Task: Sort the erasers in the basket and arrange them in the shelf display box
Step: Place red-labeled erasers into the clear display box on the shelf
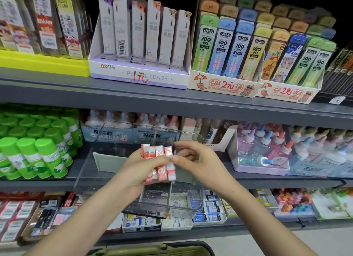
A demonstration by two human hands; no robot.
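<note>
Red-and-white erasers (157, 160) bunched upright at frame centre, clamped in the left grip (137, 171), just in front of the clear display box (183, 204) on the middle shelf (267, 181). Right grip (193, 160) closed in a pinch on the bunch's rightmost piece. Best to square the ends first, turn all labels one way, then lower the bunch into a single compartment without knocking the dividers (170, 194). Green basket (162, 251) at the bottom edge, contents out of sight.
</note>
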